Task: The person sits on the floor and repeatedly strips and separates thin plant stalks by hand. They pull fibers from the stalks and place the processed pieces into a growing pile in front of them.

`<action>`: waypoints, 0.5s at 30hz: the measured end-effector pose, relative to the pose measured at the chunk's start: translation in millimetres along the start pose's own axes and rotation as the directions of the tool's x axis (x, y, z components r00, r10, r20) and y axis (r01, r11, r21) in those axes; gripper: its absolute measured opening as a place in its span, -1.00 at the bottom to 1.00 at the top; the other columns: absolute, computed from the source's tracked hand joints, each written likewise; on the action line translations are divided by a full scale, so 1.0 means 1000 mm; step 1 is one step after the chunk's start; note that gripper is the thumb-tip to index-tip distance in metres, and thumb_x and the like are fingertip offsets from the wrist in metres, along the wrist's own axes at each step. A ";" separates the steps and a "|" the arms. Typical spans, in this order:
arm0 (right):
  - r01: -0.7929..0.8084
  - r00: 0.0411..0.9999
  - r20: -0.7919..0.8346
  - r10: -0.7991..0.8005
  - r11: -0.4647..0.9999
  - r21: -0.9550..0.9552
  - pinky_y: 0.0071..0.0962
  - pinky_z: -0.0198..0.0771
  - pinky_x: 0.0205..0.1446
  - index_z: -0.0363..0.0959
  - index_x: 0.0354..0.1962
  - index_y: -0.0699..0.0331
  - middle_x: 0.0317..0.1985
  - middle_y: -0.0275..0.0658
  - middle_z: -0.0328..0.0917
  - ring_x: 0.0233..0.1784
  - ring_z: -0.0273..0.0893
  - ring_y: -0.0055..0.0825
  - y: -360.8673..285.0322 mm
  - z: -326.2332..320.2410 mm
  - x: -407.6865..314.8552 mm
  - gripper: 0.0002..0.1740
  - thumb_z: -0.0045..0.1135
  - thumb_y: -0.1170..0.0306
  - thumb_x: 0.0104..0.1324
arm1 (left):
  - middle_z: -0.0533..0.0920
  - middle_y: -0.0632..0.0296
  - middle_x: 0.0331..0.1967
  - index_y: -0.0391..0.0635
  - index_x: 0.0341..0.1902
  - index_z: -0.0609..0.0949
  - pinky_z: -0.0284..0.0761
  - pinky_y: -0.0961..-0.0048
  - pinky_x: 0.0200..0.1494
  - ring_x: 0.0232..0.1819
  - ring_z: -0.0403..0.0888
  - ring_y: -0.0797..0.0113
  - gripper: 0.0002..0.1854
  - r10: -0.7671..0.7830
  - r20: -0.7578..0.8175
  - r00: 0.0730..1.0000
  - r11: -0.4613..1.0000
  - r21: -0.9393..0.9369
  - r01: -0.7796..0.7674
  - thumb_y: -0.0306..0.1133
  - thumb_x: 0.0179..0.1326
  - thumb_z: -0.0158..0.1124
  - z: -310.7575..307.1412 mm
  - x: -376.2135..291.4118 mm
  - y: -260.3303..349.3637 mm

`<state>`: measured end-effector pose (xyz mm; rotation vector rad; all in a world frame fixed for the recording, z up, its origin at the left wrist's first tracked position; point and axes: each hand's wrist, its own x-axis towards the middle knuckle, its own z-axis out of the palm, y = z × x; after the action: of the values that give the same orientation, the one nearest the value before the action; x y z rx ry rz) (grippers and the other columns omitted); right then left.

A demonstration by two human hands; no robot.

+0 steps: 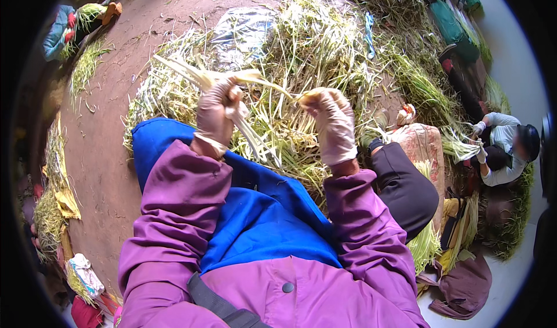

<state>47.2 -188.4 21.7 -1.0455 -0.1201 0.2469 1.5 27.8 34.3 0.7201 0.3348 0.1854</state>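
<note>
My left hand [216, 115], in a pale thin glove, is closed around a small bunch of pale green-white plant stalks [187, 72]. Their ends stick out to the upper left, and more hang below the fist. A yellowish strip of stalk or leaf [272, 85] stretches from this bunch to my right hand [330, 121], also gloved, whose bent fingers pinch its far end. Beneath both hands lies a large heap of loose green and pale stalks and leaves [313, 54]. A blue cloth [270, 228] covers my lap.
A crumpled silvery plastic sheet [243, 34] lies on the heap. A reddish woven sack [420, 149] stands by my right knee, with long green stalks [424, 249] beside it. A co-worker [504, 149] holds stalks at the right; another person [61, 32] sits at the upper left.
</note>
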 end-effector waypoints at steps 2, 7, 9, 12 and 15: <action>0.045 0.999 -0.007 -0.045 0.996 0.071 -0.40 0.43 -0.03 0.45 -0.29 0.27 -0.33 -0.22 0.57 -0.21 0.55 -0.43 -0.004 -0.023 0.006 -0.80 -0.03 0.31 0.39 | 0.43 0.42 -0.61 -0.09 -0.36 0.52 0.32 0.60 -0.60 -0.66 0.33 0.59 -0.89 0.045 -0.113 0.993 0.998 -0.030 -0.049 -0.35 0.26 0.17 -0.006 0.007 0.013; 0.076 0.891 -0.454 0.009 0.983 0.168 -0.61 0.45 -0.21 0.45 -0.35 0.29 -0.44 -0.25 0.52 -0.38 0.47 -0.54 -0.042 -0.090 0.018 -0.85 0.06 0.37 0.32 | 0.47 0.39 -0.63 -0.12 -0.30 0.50 0.24 0.67 -0.63 -0.76 0.22 0.67 -0.90 0.179 -0.127 0.976 0.975 -0.108 -0.193 -0.38 0.30 0.12 -0.020 0.013 0.047; -0.144 0.833 -0.552 -0.030 0.952 -0.270 -0.61 0.46 -0.21 0.47 -0.34 0.29 -0.43 -0.25 0.57 -0.39 0.51 -0.58 -0.046 -0.095 0.016 -0.84 0.07 0.35 0.31 | 0.49 0.39 -0.61 -0.12 -0.31 0.53 0.29 0.64 -0.61 -0.73 0.28 0.65 -0.90 0.208 -0.116 0.971 0.977 -0.023 -0.212 -0.37 0.30 0.13 -0.018 0.011 0.046; -0.139 0.989 -0.015 0.149 0.877 -0.460 -0.58 0.44 -0.02 0.46 -0.06 0.31 -0.23 -0.27 0.62 -0.20 0.56 -0.59 -0.025 -0.064 0.016 -0.63 0.22 0.30 0.24 | 0.50 0.41 -0.59 -0.10 -0.33 0.57 0.37 0.59 -0.60 -0.64 0.40 0.57 -0.82 0.121 -0.031 0.992 0.981 0.160 -0.114 -0.25 0.26 0.21 -0.008 0.005 0.028; -0.082 0.920 0.323 0.222 0.915 -0.396 -0.60 0.32 0.05 0.38 0.10 0.28 -0.07 -0.35 0.48 -0.05 0.41 -0.63 0.002 -0.012 0.005 -0.48 0.27 0.33 0.20 | 0.52 0.39 -0.56 -0.08 -0.32 0.57 0.42 0.58 -0.60 -0.60 0.47 0.56 -0.79 0.049 -0.022 0.999 0.954 0.299 -0.040 -0.19 0.26 0.20 0.004 -0.004 0.015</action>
<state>54.4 -196.4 13.5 -1.3868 -0.4345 0.5799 -1.3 35.8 47.9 1.0254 0.3789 0.1903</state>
